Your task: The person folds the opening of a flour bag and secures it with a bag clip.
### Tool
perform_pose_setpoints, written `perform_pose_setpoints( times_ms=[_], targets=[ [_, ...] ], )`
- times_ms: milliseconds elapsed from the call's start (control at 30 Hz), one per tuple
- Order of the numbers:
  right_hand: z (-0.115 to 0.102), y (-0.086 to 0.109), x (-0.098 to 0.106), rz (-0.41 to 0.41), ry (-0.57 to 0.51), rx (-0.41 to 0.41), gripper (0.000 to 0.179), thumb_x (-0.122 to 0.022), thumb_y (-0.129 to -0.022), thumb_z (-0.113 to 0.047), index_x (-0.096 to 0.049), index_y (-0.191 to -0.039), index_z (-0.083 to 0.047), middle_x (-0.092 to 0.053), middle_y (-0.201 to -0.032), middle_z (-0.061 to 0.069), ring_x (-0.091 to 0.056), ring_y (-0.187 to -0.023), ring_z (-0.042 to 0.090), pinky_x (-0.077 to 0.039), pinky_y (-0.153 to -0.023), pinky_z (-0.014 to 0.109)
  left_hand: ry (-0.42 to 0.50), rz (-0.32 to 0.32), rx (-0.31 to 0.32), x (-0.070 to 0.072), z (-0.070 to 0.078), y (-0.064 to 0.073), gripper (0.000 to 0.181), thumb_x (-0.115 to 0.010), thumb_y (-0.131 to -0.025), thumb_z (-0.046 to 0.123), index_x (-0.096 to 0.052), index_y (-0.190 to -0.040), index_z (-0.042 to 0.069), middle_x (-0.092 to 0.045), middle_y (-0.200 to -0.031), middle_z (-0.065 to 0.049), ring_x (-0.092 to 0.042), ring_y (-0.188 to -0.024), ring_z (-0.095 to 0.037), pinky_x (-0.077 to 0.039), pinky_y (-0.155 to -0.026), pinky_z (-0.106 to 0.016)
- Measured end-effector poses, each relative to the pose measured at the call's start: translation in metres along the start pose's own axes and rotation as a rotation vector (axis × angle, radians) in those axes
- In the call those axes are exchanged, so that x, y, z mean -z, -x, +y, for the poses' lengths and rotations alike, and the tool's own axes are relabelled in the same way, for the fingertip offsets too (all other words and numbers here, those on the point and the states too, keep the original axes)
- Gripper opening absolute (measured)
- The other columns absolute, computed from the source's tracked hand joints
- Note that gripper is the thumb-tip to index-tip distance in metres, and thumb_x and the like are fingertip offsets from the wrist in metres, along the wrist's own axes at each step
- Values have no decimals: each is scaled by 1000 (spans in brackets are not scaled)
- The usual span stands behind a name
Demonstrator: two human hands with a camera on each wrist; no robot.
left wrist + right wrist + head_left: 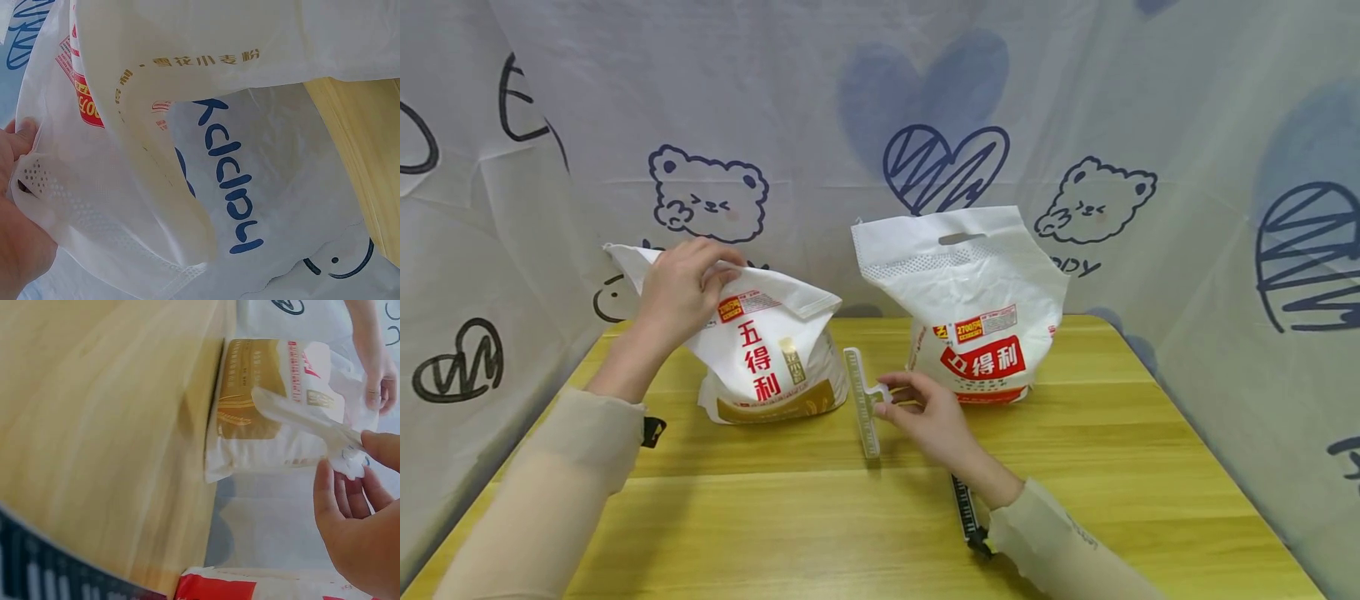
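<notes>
On the left of the table stands a white flour bag (808, 333) with red lettering and a gold base band. My left hand (681, 287) grips its top edge, which leans over to the right. In the left wrist view, thumb and fingers of that hand (25, 212) pinch the bag top beside the perforated handle strip (69, 194). My right hand (928, 417) holds a long white bag clip (861, 408) by its handle, just right of the left bag. The right wrist view shows the clip (300, 419) between thumb and fingers, in front of the bag.
A second white flour bag (985, 300) with a red label stands at the right, its handle strip upright and tilted. Both bags are on a yellow wooden table (820, 533). Behind hangs a pale curtain (805, 100) printed with bears and hearts.
</notes>
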State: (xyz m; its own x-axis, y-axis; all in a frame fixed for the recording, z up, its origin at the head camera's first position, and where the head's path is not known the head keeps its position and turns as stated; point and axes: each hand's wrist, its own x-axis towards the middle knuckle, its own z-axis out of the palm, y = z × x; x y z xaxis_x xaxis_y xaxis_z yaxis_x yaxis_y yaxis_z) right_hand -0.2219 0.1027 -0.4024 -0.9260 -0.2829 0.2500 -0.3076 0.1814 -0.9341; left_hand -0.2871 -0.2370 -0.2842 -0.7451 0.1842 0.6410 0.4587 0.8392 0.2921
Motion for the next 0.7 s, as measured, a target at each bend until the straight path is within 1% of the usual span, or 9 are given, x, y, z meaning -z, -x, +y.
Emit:
perform_pose_setpoints(
  times_ms=[167, 300, 433, 567, 700],
  targets=[
    [-9, -5, -2, 48, -23, 78, 37, -77, -92, -2, -67, -128, 2, -70, -120, 17, -67, -109, 31, -60, -93, 34, -7, 10, 3, -1, -1, 1, 15, -70, -97, 3, -74, -110, 9, -72, -116, -13, -61, -115, -38, -44, -104, -60],
    [-16, -9, -4, 76, -46, 149, 37, -77, -92, 0, -67, -127, 3, -70, -119, 18, -67, -108, 34, -60, -90, 31, -7, 17, 2, -2, -1, 1, 15, -70, -97, 3, -74, -110, 9, -72, -117, -13, -61, -116, -38, -44, -104, -60],
    [-24, -13, -7, 110, -55, 189, 35, -76, -93, -2, -68, -127, 2, -69, -120, 15, -67, -108, 31, -60, -90, 28, -7, 27, -1, -2, -1, 1, 14, -70, -97, 3, -74, -110, 9, -72, -116, -13, -62, -116, -38, -45, -104, -60],
    [-32, -18, -10, 150, -42, 235, 34, -76, -94, -2, -68, -127, 3, -69, -123, 16, -67, -108, 29, -59, -93, 31, -5, 33, 0, -2, -1, 2, 14, -71, -97, 3, -73, -109, 9, -72, -115, -12, -62, -115, -37, -44, -105, -60],
    [-40, -25, -13, 180, -45, 280, 35, -75, -93, 1, -68, -126, 6, -68, -123, 18, -67, -107, 31, -59, -94, 32, -5, 34, 0, -3, -1, 1, 14, -71, -97, 3, -73, -109, 10, -72, -115, -12, -62, -115, -37, -44, -107, -60]
  ],
)
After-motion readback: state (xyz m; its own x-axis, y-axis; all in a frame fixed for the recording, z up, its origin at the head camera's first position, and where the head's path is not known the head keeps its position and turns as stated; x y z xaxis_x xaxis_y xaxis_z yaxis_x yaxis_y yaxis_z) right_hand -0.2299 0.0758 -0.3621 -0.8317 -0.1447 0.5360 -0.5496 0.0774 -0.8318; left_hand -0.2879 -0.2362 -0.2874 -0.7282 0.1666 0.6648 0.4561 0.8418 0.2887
